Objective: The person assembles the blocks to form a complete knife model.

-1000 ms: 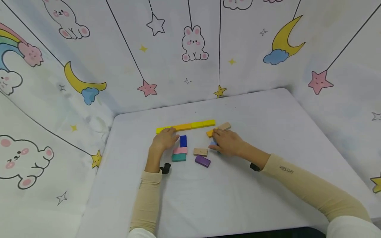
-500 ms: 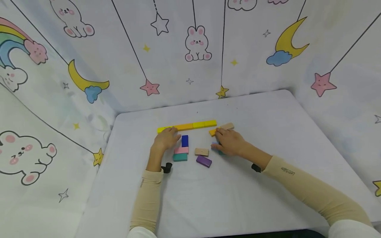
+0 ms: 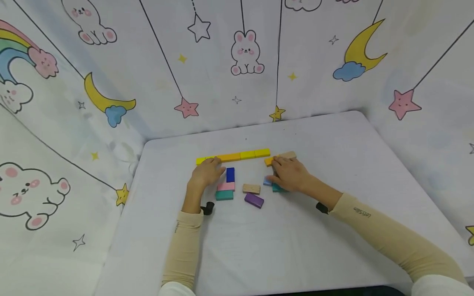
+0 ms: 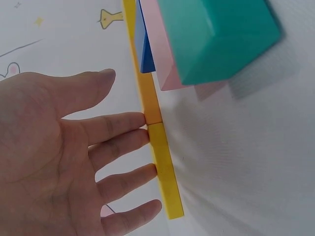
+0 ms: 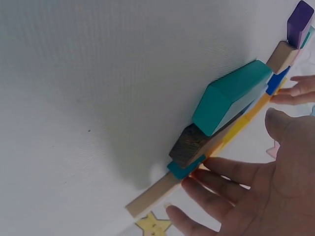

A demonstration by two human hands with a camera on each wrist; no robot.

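Observation:
My left hand (image 3: 205, 172) lies with extended fingers along a row of yellow and orange blocks; in the left wrist view its fingertips touch the orange block (image 4: 150, 101) and the yellow block (image 4: 166, 177) at the row's end. My right hand (image 3: 292, 174) spreads over a second group of blocks, covering part of it. An orange block (image 3: 268, 161) and a light wooden block (image 3: 288, 155) show past its fingers, a light blue block (image 3: 267, 181) by the thumb. In the right wrist view, fingertips rest against a small teal block (image 5: 184, 168), next to a dark brown block (image 5: 188, 146).
Between the hands stand a blue block (image 3: 230, 174), a pink block (image 3: 226, 186) and a teal block (image 3: 224, 195), close together. A wooden block (image 3: 251, 189) and a purple block (image 3: 254, 200) lie right of them. Patterned cloth walls (image 3: 222, 86) border the white table (image 3: 259, 246).
My right hand has moved slightly right, and the orange and wooden blocks at its fingers have slid right with it. More of the teal block beneath that hand shows. The left hand stays on the row.

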